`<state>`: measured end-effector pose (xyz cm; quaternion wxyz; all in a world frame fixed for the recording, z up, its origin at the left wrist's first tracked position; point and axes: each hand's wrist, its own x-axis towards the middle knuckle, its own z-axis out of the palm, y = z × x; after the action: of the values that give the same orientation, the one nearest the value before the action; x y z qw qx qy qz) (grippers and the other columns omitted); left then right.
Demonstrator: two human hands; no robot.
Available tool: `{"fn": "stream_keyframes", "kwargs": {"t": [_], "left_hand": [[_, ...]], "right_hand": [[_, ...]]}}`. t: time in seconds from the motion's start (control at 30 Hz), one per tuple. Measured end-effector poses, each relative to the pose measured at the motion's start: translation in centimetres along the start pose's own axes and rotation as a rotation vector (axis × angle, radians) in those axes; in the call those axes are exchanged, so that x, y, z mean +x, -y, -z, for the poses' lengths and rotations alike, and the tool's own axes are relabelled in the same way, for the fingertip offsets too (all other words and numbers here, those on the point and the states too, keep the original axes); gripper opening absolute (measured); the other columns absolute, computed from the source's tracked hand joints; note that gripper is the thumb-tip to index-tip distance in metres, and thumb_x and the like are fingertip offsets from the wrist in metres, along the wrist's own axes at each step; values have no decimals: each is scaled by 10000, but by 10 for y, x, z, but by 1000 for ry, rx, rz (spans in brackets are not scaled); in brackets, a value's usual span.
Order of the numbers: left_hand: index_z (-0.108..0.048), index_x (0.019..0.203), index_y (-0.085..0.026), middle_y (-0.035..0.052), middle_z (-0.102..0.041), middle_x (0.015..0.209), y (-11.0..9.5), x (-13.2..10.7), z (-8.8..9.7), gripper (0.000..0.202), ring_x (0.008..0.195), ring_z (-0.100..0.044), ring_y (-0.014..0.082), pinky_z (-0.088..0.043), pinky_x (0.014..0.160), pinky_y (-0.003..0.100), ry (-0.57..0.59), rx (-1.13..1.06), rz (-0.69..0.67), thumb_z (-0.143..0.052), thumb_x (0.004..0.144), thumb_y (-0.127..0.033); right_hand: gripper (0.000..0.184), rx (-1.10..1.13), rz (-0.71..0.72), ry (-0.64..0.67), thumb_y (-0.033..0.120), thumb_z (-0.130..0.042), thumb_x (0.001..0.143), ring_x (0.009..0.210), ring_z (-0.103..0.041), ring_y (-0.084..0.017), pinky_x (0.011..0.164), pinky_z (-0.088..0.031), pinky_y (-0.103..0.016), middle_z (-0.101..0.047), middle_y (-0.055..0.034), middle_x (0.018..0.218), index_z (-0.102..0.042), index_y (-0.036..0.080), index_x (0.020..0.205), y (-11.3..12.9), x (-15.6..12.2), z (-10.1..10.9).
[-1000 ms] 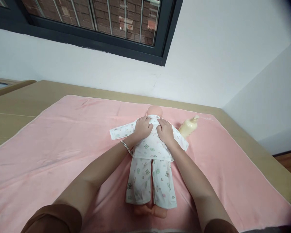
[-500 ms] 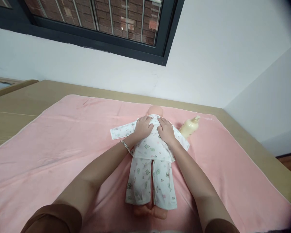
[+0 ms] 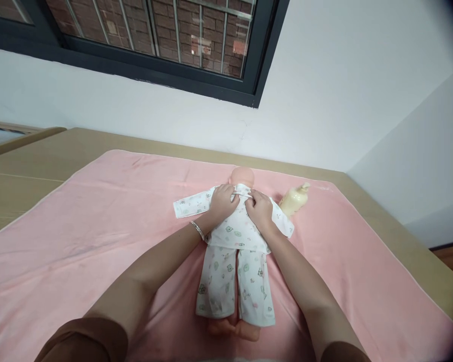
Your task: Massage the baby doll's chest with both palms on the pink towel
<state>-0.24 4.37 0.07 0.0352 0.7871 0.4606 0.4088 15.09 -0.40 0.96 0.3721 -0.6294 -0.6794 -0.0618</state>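
A baby doll (image 3: 242,177) in a white printed shirt (image 3: 234,231) and matching trousers (image 3: 218,281) lies with its head away from me and its bare feet (image 3: 245,330) towards me. My left hand (image 3: 223,202) is closed on the shirt's upper part, left of the collar. Opposite it, my right hand (image 3: 259,207) pinches the same cloth on the right. A raised fold of cloth runs between the two sets of fingertips. The doll's sleeves spread outwards; its hands do not show. My palms hide part of the shirt's shoulders.
A pale yellow bottle (image 3: 294,199) lies just right of the doll's shoulder. Everything rests on a pink blanket (image 3: 117,211) over a wooden surface (image 3: 98,138). A white wall (image 3: 196,128) with a dark-framed window (image 3: 226,85) stands behind.
Both hands lay flatter on the shirt before; now their fingers have curled in and gathered a fold of it below the collar. The doll and bottle stay in place.
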Motion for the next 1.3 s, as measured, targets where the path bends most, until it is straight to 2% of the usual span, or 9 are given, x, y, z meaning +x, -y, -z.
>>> {"fn": "stream_keyframes", "kwargs": {"t": [0.1, 0.3, 0.43, 0.63, 0.7, 0.87, 0.97, 1.1, 1.3], "left_hand": [[-650, 935, -191, 96, -695, 996, -1, 0, 1, 164, 1016, -621, 259, -461, 931, 397, 17, 2, 11, -507, 854, -207], [-586, 1304, -238, 63, -614, 1348, 0, 6, 5, 427, 1255, -532, 237, -363, 1094, 436, 182, -26, -70, -397, 923, -201], [-654, 1174, -232, 57, -670, 1232, 1, 6, 3, 352, 1172, -579, 216, -392, 1059, 401, 143, -50, -88, -419, 914, -193], [-647, 899, -198, 79, -689, 958, 2, 1, -1, 160, 999, -611, 238, -457, 918, 381, 22, -8, -50, -489, 876, -203], [-647, 908, -200, 82, -690, 978, 1, 0, 0, 158, 1007, -611, 242, -458, 920, 384, 20, -10, -34, -492, 876, -204], [-622, 1209, -197, 70, -661, 1274, 2, 4, 2, 348, 1200, -567, 240, -398, 1069, 411, 108, -63, -33, -449, 908, -219], [-594, 1292, -207, 58, -632, 1346, 3, 6, 3, 414, 1250, -545, 238, -378, 1101, 426, 160, -59, -61, -424, 915, -219], [-642, 1233, -232, 50, -665, 1294, 2, 7, 3, 388, 1215, -575, 230, -396, 1085, 427, 153, -59, -61, -438, 904, -213], [-683, 997, -212, 62, -724, 1078, 1, 4, 1, 233, 1083, -627, 230, -448, 999, 394, 46, -65, -36, -498, 858, -184]], "right_hand": [[349, -7, -19, 11, 200, -449, 866, 1084, -647, -268, 997, -465, -378, -724, -97, 1152, -700, 184, 1108, 1, 1, 1], [501, 8, 87, 141, 156, -405, 857, 1307, -527, -274, 1122, -373, -446, -606, -125, 1388, -604, 141, 1317, -7, 12, -2], [452, 0, 127, 116, 144, -406, 858, 1251, -572, -262, 1094, -401, -415, -651, -123, 1325, -657, 142, 1234, -7, 11, -3], [332, -20, 39, -3, 169, -447, 851, 1037, -656, -261, 976, -476, -374, -736, -99, 1087, -709, 168, 1054, -1, 1, -1], [339, -5, 27, -7, 182, -448, 854, 1054, -652, -263, 981, -475, -381, -730, -95, 1120, -702, 174, 1079, -2, 1, -1], [469, 62, 108, 81, 161, -405, 856, 1248, -572, -253, 1090, -413, -419, -652, -98, 1325, -629, 157, 1268, -9, 8, -4], [517, 36, 134, 148, 158, -387, 864, 1342, -499, -258, 1138, -363, -451, -586, -114, 1417, -585, 131, 1341, -13, 12, -6], [513, 14, 135, 166, 153, -396, 862, 1343, -502, -256, 1138, -365, -451, -585, -110, 1419, -598, 147, 1333, -14, 13, -7], [390, 69, 81, 24, 145, -433, 830, 1163, -625, -238, 1056, -444, -391, -710, -88, 1214, -706, 176, 1107, -9, 6, -6]]}}
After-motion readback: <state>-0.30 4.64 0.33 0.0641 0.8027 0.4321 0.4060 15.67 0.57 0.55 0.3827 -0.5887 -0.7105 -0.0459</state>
